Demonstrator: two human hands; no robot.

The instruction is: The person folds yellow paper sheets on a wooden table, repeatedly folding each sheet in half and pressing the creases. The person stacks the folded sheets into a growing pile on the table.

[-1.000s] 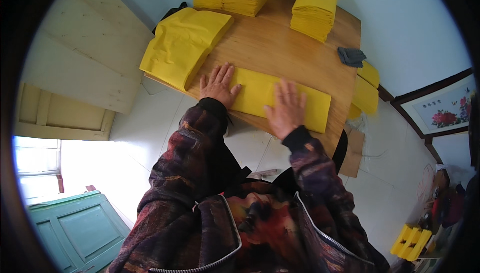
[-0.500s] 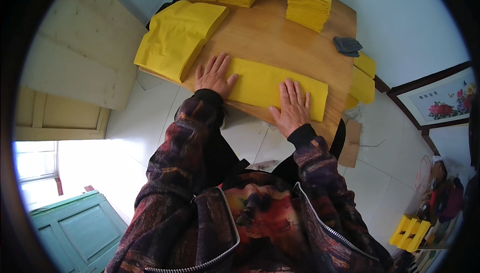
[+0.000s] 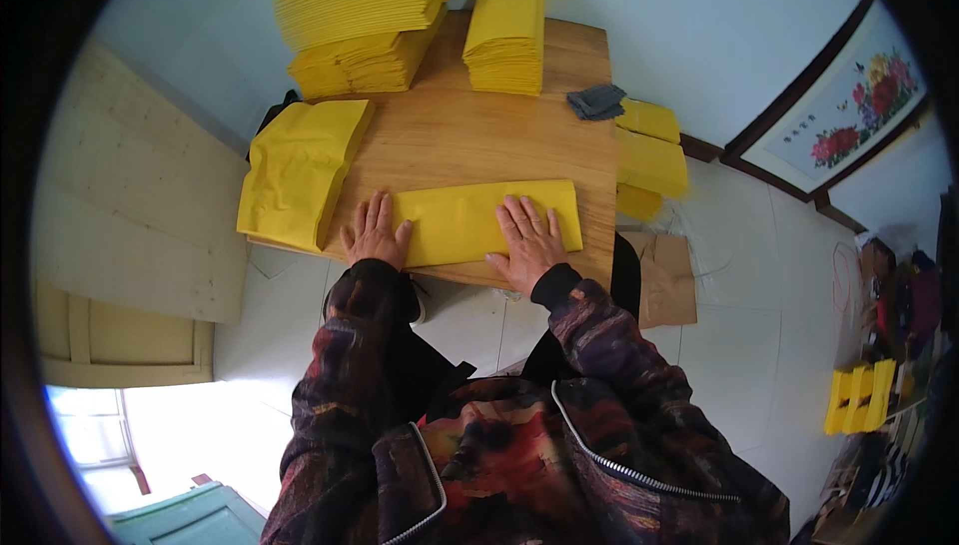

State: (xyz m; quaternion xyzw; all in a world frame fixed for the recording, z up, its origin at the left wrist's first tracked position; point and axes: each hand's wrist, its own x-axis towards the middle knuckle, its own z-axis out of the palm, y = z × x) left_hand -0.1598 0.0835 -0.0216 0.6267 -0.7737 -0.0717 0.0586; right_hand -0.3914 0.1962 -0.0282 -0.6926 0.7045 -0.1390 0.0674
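Note:
A long yellow folded sheet [image 3: 450, 220], paper or cloth, lies flat along the near edge of the wooden table [image 3: 479, 140]. My left hand [image 3: 376, 232] rests palm down at its left end, fingers spread, partly on the sheet and partly on the wood. Toward its right end my right hand [image 3: 529, 243] presses flat on it, fingers stretched out. Neither hand grips anything. Left of my left hand sits a thick, slightly wrinkled yellow stack [image 3: 300, 175] at the table's corner.
Tall piles of folded yellow pieces [image 3: 365, 20] stand at the back left, with another pile [image 3: 504, 35] beside them. A dark grey cloth [image 3: 596, 102] lies at the right edge. Yellow bundles [image 3: 649, 160] and brown cardboard [image 3: 664, 275] are beyond that edge. A framed flower picture [image 3: 849, 95] leans at the wall.
The view has tilted and turned, showing more of the back piles. Both hands stay flat at about the same places on the folded yellow sheet.

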